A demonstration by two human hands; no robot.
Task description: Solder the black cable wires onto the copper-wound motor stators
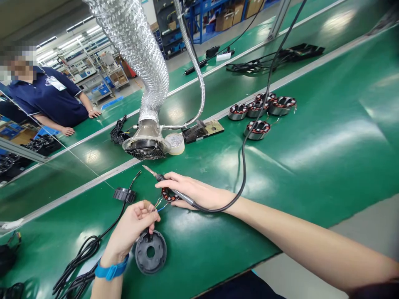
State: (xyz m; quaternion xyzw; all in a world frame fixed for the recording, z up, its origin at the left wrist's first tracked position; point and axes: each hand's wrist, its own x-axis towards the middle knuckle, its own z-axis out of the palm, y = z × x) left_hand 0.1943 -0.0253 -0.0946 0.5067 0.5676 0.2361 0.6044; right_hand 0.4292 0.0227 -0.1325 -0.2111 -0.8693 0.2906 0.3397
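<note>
My right hand [190, 192] is wrapped round a soldering iron [182, 196], its tip pointing up and left. Under that hand's fingers a small motor stator [168, 195] with copper windings lies partly hidden. My left hand [140, 218], a blue band on its wrist, pinches thin coloured wires [159, 204] that run toward the stator. Just below the left fingers lies a round grey cover [151, 255] with a hole in its middle. A black ring-shaped cap [124, 194] sits on a black cable [107, 230] left of my hands.
A fume extractor hood [145, 141] on a silver duct hangs ahead, beside a tape roll [175, 143] and a metal stand [202, 131]. Several stators [257, 129] stand at the right. The iron's black cord [245, 166] loops over the green bench. A person [50, 95] stands across it.
</note>
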